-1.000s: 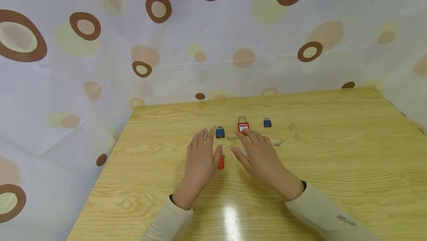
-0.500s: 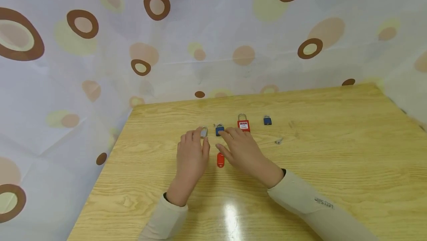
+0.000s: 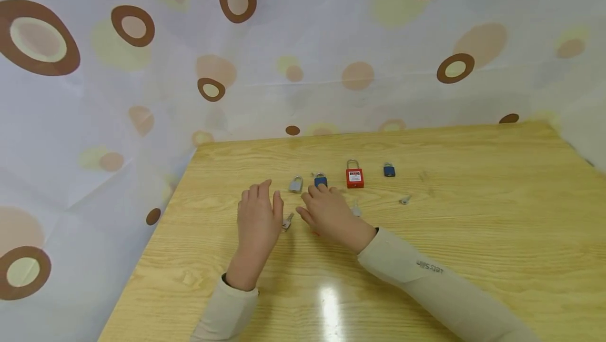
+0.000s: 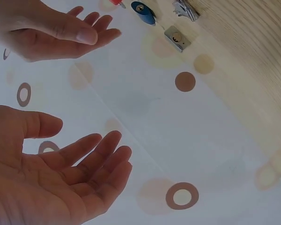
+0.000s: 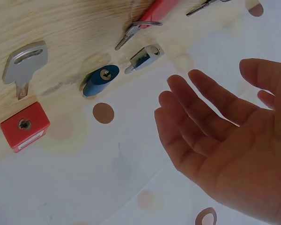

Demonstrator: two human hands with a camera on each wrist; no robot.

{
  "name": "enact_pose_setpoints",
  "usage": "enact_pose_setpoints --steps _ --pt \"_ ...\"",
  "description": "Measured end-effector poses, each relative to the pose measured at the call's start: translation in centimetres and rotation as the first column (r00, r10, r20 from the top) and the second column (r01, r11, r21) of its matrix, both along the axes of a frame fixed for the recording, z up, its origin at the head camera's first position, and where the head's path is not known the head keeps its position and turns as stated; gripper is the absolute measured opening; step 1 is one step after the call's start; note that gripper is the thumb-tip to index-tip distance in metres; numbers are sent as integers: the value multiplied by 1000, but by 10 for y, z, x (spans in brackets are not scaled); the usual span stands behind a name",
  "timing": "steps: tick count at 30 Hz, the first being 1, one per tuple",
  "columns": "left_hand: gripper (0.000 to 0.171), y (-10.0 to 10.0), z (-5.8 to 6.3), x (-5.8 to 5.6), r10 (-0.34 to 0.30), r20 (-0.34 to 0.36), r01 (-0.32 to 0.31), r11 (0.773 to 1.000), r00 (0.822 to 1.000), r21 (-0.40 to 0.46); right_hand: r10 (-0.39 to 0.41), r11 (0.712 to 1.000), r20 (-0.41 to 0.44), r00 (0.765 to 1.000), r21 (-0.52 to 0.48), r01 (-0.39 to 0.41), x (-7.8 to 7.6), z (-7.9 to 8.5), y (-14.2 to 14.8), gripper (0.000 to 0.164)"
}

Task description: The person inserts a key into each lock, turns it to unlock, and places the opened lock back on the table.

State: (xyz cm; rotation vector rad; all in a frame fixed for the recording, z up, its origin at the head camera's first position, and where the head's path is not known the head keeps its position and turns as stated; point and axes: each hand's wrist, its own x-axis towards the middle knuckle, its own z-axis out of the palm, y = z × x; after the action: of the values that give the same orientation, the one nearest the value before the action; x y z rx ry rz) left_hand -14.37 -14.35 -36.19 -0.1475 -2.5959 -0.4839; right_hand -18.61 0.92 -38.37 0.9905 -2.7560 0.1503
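Observation:
My left hand (image 3: 258, 221) hovers over the table with its fingers extended, just left of a small bunch of keys (image 3: 286, 222) and a silver padlock (image 3: 295, 186). Its palm (image 4: 65, 178) holds nothing in the left wrist view. My right hand (image 3: 327, 211) is spread above the table in front of a blue padlock (image 3: 320, 179), which it partly covers in the head view. Beneath it lies a red key tag (image 5: 159, 10) with a key, mostly hidden from the head camera. No object is in the right palm (image 5: 234, 159) either.
A red padlock (image 3: 354, 178) and a second blue padlock (image 3: 389, 170) stand toward the back right. One wide silver key (image 3: 356, 209) lies by the right wrist, and another key (image 3: 405, 200) farther right. Patterned cloth (image 3: 317, 100) hangs behind the wooden table (image 3: 473, 226).
Both hands have shifted left across the table, the right one from before the red padlock to before the blue one. The silver padlock and keys beside the left hand have come into sight.

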Motion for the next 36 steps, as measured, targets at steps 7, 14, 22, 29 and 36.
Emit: enact_pose_setpoints --steps 7,14,22,29,36 --pt "32 -6 0 2 23 23 -23 1000 999 14 -9 999 90 996 45 5 -10 -8 -16 30" --pt "32 -10 1 3 35 43 -37 998 998 42 -104 994 247 963 61 92 -24 -13 -40 35" --pt "32 -15 -2 5 52 66 -55 997 996 54 -214 968 380 900 204 144 -24 -12 -65 35" --pt "31 -20 -6 8 71 70 -75 996 995 51 -209 971 414 886 198 136 -24 -15 -73 29" --pt "31 -18 -8 1 54 93 -58 998 994 37 -225 971 457 861 176 160 -29 -13 -72 17"
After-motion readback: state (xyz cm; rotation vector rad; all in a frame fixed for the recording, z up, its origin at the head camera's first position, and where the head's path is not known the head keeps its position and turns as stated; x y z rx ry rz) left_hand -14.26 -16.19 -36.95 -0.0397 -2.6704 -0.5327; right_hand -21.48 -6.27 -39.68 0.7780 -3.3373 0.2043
